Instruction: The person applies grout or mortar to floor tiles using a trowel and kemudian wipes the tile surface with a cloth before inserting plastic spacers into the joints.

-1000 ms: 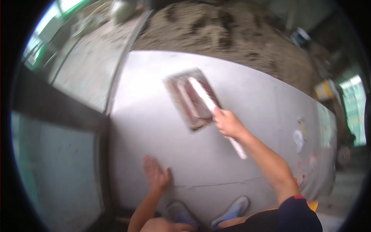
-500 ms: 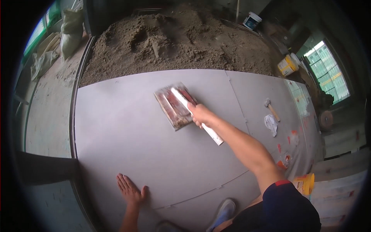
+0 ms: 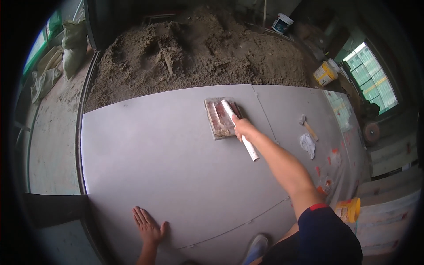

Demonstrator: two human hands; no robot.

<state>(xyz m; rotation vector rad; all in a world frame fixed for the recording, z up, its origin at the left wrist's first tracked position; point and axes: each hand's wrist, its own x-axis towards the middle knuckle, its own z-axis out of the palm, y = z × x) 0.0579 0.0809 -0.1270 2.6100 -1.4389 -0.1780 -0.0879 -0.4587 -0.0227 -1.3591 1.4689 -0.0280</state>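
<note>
Slab [image 3: 168, 176]: It is lying pale and flat, its far edge bordering the sand [image 3: 203, 53]; hard pressure near that edge could be chipping it or tipping it, if hidden bedding is giving way.
Sand: It is heaping unevenly beyond the edge; stray grains could be spilling onto the slab and scratching it.
Tamper [image 3: 220, 115]: It is sitting over the slab near the far edge, just left of a seam [image 3: 265, 112]; how firmly it is pressing cannot be told. Crust on its body could be flaking off and marking the surface.
Left hand [image 3: 149, 227]: It is lying palm-down on the slab, holding nothing, its fingers nearly straight and its thumb spreading wide; being well apart from the tamper, it is seeming unlikely to be pinched.
Right hand [image 3: 242, 128]: Its fingers are wrapping round the white handle; a slackening grip could be letting the tamper twist.
Clips [image 3: 257, 94]: They are sitting along the seam; a skidding tamper could be snapping one.
</note>
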